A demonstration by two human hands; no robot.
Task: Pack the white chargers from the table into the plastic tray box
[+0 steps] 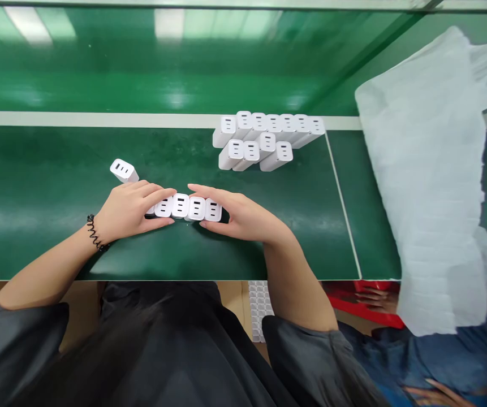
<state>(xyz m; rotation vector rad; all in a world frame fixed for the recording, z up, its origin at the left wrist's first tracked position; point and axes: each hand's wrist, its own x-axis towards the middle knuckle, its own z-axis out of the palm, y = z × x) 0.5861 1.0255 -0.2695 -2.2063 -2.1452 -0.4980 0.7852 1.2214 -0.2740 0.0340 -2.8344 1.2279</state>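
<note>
Green bench (48, 158), charger row (180, 207) behind front edge (175, 280), left hand (128, 209) and right hand (247, 216) gripping its ends

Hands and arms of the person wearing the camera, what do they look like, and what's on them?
No gloves show. The left hand has a black, coiled band at the wrist; the right hand has none. Loose, dark grey sleeves stop well short of both wrists.

Head-worn view, facing forward and down, above green table (175, 152)
</note>
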